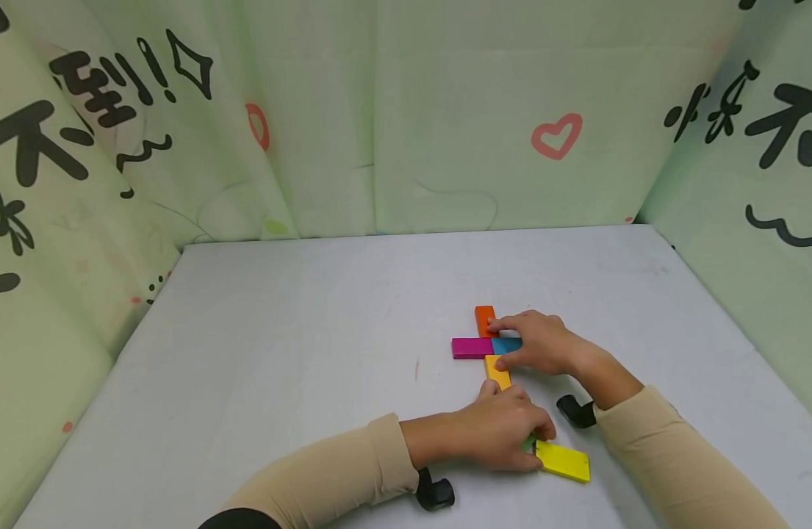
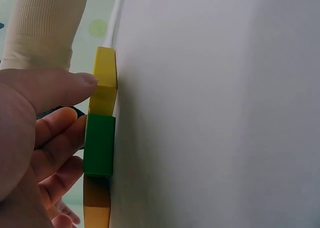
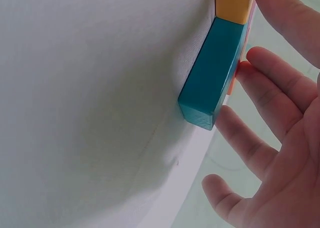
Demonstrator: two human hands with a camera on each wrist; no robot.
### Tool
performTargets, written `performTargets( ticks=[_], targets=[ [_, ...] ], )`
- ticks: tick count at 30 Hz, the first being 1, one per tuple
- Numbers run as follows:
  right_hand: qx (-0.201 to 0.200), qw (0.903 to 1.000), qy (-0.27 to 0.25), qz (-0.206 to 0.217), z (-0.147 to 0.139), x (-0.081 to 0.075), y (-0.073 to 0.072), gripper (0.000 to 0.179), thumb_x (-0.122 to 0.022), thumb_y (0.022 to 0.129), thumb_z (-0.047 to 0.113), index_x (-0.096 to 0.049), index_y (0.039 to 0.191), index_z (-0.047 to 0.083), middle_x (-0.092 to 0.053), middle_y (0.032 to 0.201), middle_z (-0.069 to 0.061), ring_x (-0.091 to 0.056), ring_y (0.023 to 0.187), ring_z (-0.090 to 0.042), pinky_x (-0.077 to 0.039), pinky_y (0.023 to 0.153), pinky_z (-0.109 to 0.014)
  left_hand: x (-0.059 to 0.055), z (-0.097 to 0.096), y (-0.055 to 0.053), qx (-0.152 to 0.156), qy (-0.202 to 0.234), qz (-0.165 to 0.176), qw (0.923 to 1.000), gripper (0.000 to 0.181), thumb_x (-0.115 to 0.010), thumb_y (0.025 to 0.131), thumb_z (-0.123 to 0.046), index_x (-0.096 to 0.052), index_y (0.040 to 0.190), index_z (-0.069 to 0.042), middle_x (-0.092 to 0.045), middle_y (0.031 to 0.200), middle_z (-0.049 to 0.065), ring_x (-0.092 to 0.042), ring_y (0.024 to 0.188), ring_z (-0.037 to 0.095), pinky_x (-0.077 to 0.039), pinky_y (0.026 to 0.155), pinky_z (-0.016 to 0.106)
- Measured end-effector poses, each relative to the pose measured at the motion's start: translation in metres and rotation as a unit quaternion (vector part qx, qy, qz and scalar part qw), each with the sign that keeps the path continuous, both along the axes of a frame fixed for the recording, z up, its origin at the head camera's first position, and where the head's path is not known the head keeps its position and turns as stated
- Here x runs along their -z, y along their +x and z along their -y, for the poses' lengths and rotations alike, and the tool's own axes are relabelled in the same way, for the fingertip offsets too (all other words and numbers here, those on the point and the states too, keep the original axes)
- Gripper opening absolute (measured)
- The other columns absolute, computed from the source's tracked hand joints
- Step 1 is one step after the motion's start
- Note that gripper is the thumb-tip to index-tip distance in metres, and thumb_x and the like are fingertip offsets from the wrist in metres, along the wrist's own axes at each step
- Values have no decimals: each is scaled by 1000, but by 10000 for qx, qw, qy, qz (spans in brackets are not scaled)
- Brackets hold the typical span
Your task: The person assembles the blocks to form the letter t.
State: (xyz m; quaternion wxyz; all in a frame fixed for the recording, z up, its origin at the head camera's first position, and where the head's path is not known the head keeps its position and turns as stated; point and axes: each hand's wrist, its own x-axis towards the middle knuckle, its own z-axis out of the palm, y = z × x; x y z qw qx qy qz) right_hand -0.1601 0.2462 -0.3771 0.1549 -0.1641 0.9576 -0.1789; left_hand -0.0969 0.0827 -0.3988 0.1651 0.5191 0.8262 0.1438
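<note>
Flat coloured blocks lie in a cross-like row on the table. An orange block [image 1: 484, 321] is at the far end, a magenta block [image 1: 472, 348] and a blue block [image 1: 506, 345] lie side by side below it. An amber block [image 1: 497, 372] follows, then a green block [image 2: 99, 145], mostly covered in the head view, and a yellow block [image 1: 562, 461] nearest me. My left hand [image 1: 488, 433] pinches the yellow block at its green end, thumb on the near side. With fingers spread over the blue block, my right hand [image 1: 544, 344] touches the orange and amber blocks.
The white table [image 1: 300, 330] spreads around the blocks, widest on the left. Pale green printed curtains [image 1: 458, 132] enclose its back and sides. A black wrist-camera mount [image 1: 435, 491] sits under the left wrist, another black mount [image 1: 575, 411] under the right.
</note>
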Motion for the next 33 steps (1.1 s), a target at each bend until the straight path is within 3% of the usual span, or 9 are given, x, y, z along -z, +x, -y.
performTargets(
  ticks=[28,33],
  targets=[
    [52,10000,45,29,1,1,0,63,-80,83,40,-62,137,12,-55,135,-21,-45,126,-41,-35,96,-65,2,0,0,167,0,-10,9999,33,-78,88,-38,-69,119,-29,-61,100,-28,-41,102,0,-24,80,27],
    [53,10000,45,25,-1,2,0,63,-80,83,39,-61,137,12,-56,135,-21,-45,126,-41,-36,96,-64,3,-1,1,88,32,-59,9999,31,-78,88,-38,-69,116,-30,-60,96,-29,-40,99,0,-24,79,28]
  ],
)
